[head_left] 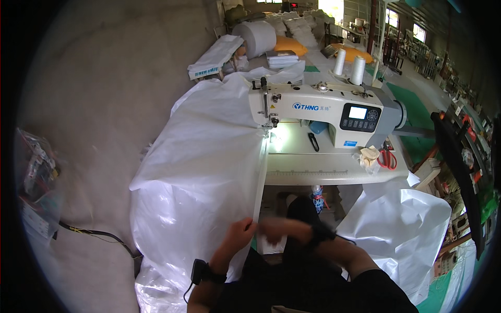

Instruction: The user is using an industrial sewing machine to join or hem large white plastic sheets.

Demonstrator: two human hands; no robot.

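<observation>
A large white plastic sheet [193,156] drapes over the left of the sewing machine [318,107] and hangs down toward my lap. Its right edge runs up to the lit needle area. Near the lower end of that edge, my left hand [241,233] is closed with the sheet's edge in its fingers. My right hand [272,230] is just right of it, smeared by motion, so its fingers do not show clearly. Both wrists carry dark bands.
Red-handled scissors [387,159], a crumpled beige scrap [369,155] and black thread snips [313,142] lie on the machine table [308,163]. Two white thread cones [357,70] stand behind the machine. More white sheeting [396,224] hangs at right; a plastic roll [258,39] lies farther back.
</observation>
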